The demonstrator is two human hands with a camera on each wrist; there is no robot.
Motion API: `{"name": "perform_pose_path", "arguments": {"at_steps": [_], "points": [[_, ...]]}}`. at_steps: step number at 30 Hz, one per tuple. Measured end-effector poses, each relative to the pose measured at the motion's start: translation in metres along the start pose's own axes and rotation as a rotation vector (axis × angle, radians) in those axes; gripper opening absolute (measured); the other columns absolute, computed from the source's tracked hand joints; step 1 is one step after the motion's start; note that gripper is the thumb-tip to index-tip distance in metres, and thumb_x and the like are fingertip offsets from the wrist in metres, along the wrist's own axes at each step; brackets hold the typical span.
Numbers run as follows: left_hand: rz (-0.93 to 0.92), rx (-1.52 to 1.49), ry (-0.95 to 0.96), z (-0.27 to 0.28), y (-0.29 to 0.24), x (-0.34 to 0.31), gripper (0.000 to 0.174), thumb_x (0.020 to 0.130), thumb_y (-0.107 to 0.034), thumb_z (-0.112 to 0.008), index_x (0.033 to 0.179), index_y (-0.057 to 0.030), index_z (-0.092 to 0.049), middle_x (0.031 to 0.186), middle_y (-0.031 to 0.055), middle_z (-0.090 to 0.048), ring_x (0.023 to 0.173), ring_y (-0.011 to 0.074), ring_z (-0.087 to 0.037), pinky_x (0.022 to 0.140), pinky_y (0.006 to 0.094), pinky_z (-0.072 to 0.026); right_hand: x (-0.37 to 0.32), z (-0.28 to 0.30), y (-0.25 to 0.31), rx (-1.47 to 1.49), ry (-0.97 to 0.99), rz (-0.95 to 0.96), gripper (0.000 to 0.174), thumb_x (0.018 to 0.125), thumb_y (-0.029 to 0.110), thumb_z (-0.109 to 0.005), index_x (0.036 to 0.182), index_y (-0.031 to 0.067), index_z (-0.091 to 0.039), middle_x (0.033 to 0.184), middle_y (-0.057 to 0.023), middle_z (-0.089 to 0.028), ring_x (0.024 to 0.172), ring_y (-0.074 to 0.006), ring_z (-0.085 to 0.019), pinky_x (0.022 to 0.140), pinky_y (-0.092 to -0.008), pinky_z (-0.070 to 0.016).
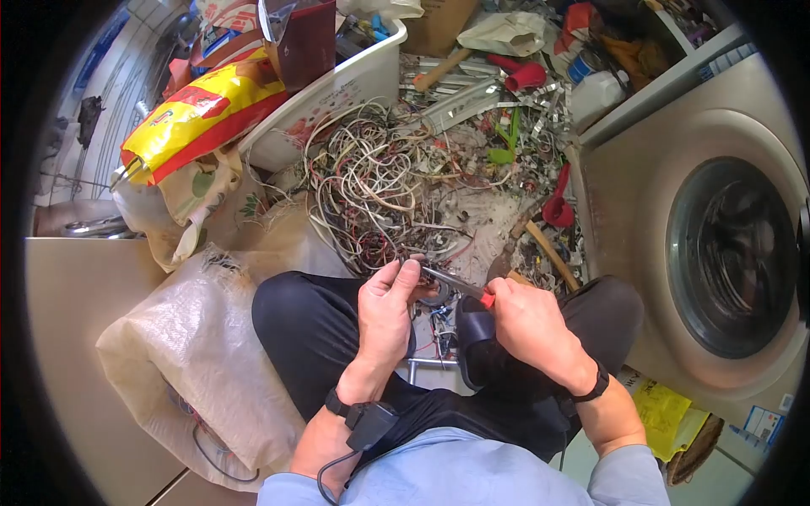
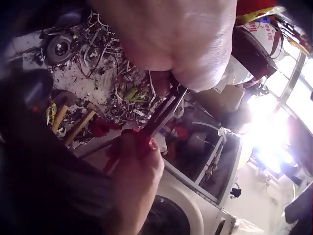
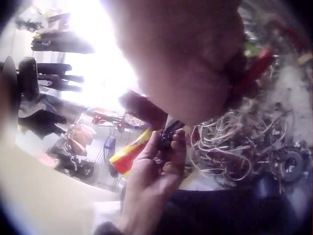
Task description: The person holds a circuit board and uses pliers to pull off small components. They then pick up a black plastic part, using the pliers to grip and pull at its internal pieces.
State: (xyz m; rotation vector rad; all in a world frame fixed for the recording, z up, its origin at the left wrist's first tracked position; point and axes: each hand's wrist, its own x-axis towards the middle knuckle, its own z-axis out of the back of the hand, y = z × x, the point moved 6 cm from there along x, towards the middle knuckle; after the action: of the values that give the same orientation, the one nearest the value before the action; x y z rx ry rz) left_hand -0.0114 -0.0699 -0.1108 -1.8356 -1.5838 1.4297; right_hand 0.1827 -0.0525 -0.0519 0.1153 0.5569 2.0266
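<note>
My right hand (image 1: 531, 325) grips the red handles of long-nose pliers (image 1: 456, 284), whose slim metal jaws point toward my left hand (image 1: 386, 312). Between its thumb and fingers the left hand pinches a small dark piece (image 3: 167, 140), its kind hard to make out. The pliers' tips reach right to the left fingertips, seen from close by in the left wrist view, where the two long jaws (image 2: 164, 112) show side by side. Just beyond the hands lies a big tangle of white, red and black wires (image 1: 367, 181).
On the right stands a washing machine (image 1: 717, 253). A white tub (image 1: 337, 93) with bags is at the back left, and a woven sack (image 1: 198, 354) slumps beside my left knee. Red scoops (image 1: 557, 202), a hammer (image 1: 515, 232) and metal scraps litter the floor.
</note>
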Motion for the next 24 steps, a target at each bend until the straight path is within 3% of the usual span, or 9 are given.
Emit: {"name": "perform_pose_path", "arguments": {"at_steps": [5,7,13,17,19,22,24], "points": [[0.089,-0.169,0.075,0.002,0.001,-0.003,0.03,0.107,-0.022,-0.056,0.118,0.0034,-0.068,0.104,0.0131,-0.075,0.087,0.0216,-0.073,0.076,0.0311,-0.0595,0.002,0.003,-0.001,0.152,0.153,-0.021,0.01,0.091,0.007,-0.063,0.098,0.0007,-0.058,0.081,-0.0198,-0.065,0.079,-0.0426,-0.066,0.067,-0.0505,-0.0508],[0.114,-0.209,0.078,0.003,0.002,-0.005,0.031,0.107,-0.023,-0.055,0.118,0.0032,-0.068,0.104,0.0136,-0.075,0.087,0.0227,-0.073,0.076,0.0317,-0.0596,0.003,0.001,-0.001,0.251,0.282,-0.052,0.015,0.095,0.013,-0.06,0.094,-0.001,-0.058,0.088,-0.0257,-0.068,0.084,-0.0458,-0.067,0.069,-0.0543,-0.0506],[0.146,-0.339,0.152,0.005,-0.003,-0.006,0.031,0.107,-0.023,-0.054,0.12,0.003,-0.067,0.104,0.0143,-0.075,0.088,0.0234,-0.073,0.076,0.0329,-0.0593,0.008,-0.003,0.001,0.481,0.451,-0.087,0.019,0.096,0.019,-0.064,0.103,0.0014,-0.063,0.084,-0.0234,-0.068,0.085,-0.0464,-0.066,0.072,-0.0503,-0.0509],[0.158,-0.35,0.16,0.0,-0.012,-0.01,0.034,0.108,-0.025,-0.052,0.12,0.0032,-0.067,0.103,0.0134,-0.074,0.087,0.0231,-0.072,0.075,0.032,-0.058,0.011,-0.002,0.004,0.486,0.454,-0.095,0.02,0.096,0.021,-0.064,0.104,0.0025,-0.063,0.083,-0.0231,-0.068,0.086,-0.0459,-0.066,0.073,-0.0491,-0.0516],[0.182,-0.344,0.157,0.001,-0.011,-0.01,0.035,0.108,-0.027,-0.051,0.119,0.0034,-0.067,0.103,0.0129,-0.074,0.085,0.0225,-0.071,0.075,0.0314,-0.0568,0.008,-0.006,0.005,0.586,0.635,-0.235,0.021,0.095,0.021,-0.064,0.105,0.0021,-0.063,0.087,-0.0236,-0.069,0.089,-0.0454,-0.066,0.075,-0.0497,-0.0512],[0.184,-0.329,0.182,0.003,-0.007,-0.006,0.038,0.109,-0.028,-0.049,0.118,0.0036,-0.067,0.102,0.0123,-0.072,0.086,0.021,-0.067,0.075,0.0317,-0.0522,0.007,-0.017,0.003,0.578,0.626,-0.204,0.022,0.095,0.022,-0.065,0.105,0.0024,-0.062,0.088,-0.0237,-0.069,0.088,-0.0452,-0.066,0.074,-0.0503,-0.0506],[0.123,-0.326,0.083,0.006,-0.006,-0.005,0.037,0.108,-0.028,-0.048,0.116,0.003,-0.067,0.101,0.0123,-0.072,0.089,0.0202,-0.063,0.076,0.0321,-0.0481,0.009,-0.018,0.005,0.529,0.567,-0.129,0.021,0.095,0.021,-0.064,0.104,0.0024,-0.061,0.087,-0.0236,-0.068,0.087,-0.0454,-0.066,0.073,-0.0507,-0.0505]]}}
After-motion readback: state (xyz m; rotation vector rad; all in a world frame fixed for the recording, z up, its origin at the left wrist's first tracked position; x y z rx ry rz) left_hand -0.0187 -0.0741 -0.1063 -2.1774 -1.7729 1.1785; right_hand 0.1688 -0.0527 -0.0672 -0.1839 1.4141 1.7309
